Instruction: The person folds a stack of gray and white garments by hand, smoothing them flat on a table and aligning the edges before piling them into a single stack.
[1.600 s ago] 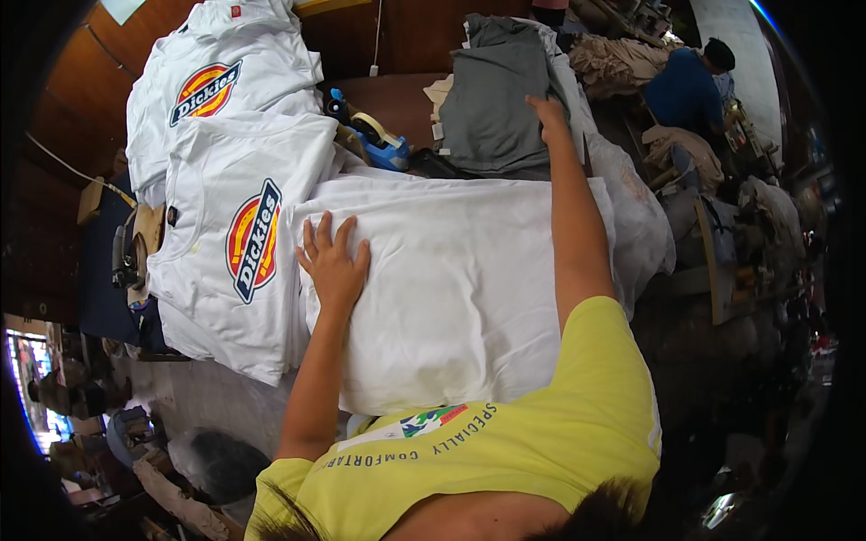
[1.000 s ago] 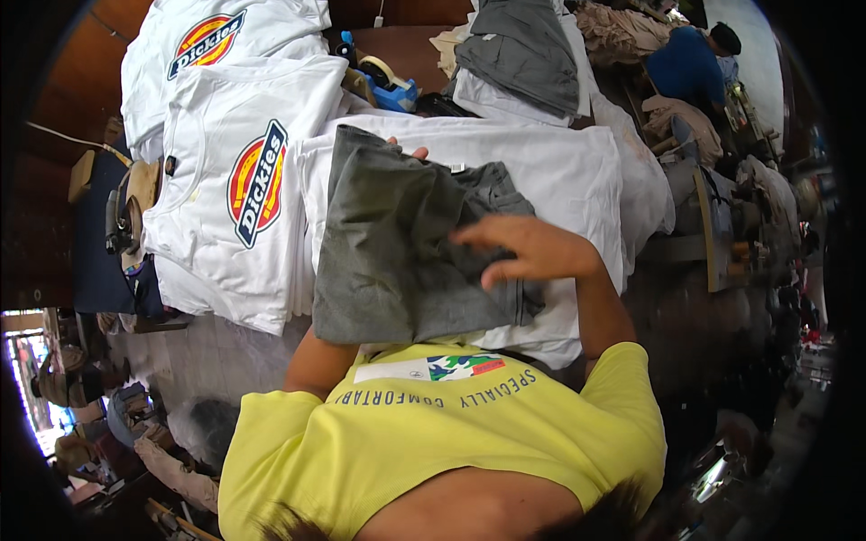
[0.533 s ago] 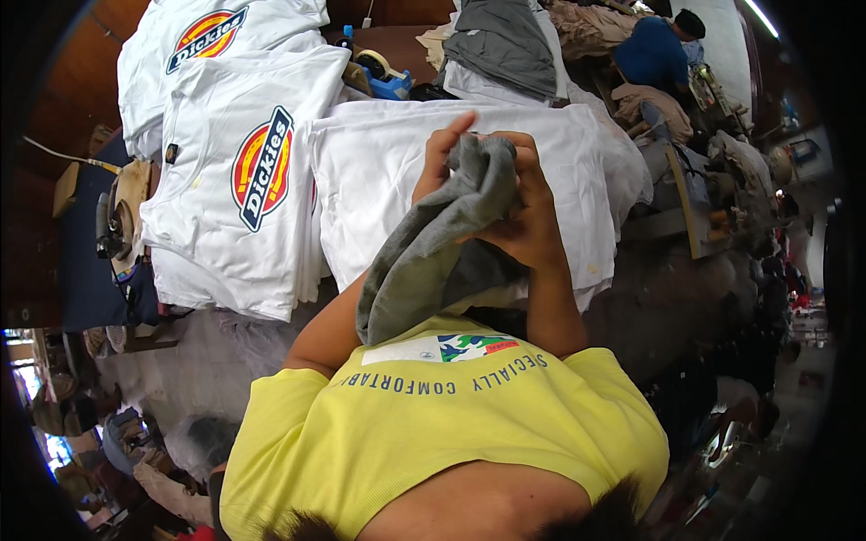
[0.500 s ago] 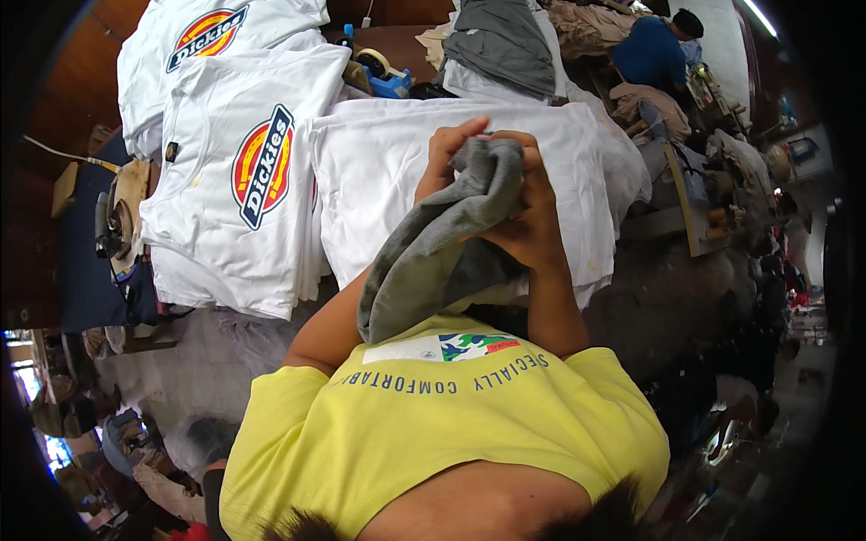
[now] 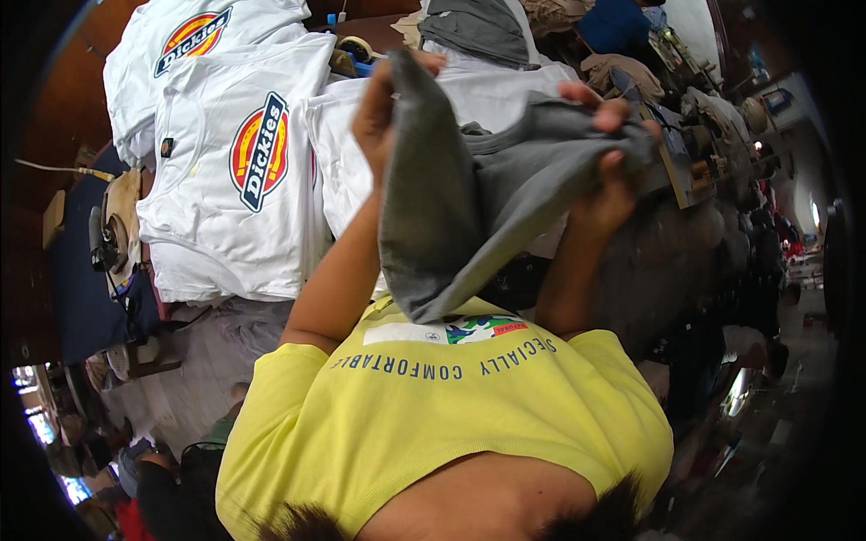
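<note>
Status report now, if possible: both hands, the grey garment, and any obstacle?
Left hand, right hand: both gripping grey garment. Garment raised, sagging between them. White cloth pile partly hidden behind it; no obstacle seen between hands.

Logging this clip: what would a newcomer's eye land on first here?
Probably the grey garment, held up between the left hand and right hand just above the picture's middle. Next, the white shirts at the upper left, with bold red, yellow and dark blue emblems. The wearer's bright yellow shirt also stands out, filling the lower middle.
</note>
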Demonstrator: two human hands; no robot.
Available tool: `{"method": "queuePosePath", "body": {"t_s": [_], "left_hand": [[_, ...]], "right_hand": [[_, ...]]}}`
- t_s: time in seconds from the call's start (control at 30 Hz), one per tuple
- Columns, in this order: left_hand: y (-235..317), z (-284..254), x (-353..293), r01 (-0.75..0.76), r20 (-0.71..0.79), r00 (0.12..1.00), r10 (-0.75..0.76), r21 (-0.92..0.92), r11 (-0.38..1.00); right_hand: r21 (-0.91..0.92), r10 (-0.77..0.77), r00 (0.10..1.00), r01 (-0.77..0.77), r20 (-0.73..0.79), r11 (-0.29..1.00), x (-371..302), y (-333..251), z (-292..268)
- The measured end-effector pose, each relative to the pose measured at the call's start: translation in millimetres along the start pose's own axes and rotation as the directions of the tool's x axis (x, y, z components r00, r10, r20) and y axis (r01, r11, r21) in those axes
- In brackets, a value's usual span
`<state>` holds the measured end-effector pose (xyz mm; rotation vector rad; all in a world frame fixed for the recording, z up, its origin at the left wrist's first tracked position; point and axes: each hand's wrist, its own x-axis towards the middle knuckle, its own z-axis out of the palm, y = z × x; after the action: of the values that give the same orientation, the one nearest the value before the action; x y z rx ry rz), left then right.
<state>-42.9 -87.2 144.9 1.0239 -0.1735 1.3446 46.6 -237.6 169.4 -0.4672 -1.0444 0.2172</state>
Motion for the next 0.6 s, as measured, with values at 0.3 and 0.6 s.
{"method": "queuePosePath", "body": {"t_s": [0.3, 0.6], "left_hand": [[96.6, -81.4, 99.1, -0.308, -0.119, 0.910, 0.397, 0.449, 0.839], [96.8, -93.2, 89.2, -0.050, -0.068, 0.987, 0.149, 0.742, 0.668]], "right_hand": [[-0.914, -0.764, 0.571, 0.058, -0.300, 0.402, 38.6, -132.5, -34.3], [-0.965, -0.315, 0.949, -0.051, 0.034, -0.258, 127.5, -100.1, -139.2]]}}
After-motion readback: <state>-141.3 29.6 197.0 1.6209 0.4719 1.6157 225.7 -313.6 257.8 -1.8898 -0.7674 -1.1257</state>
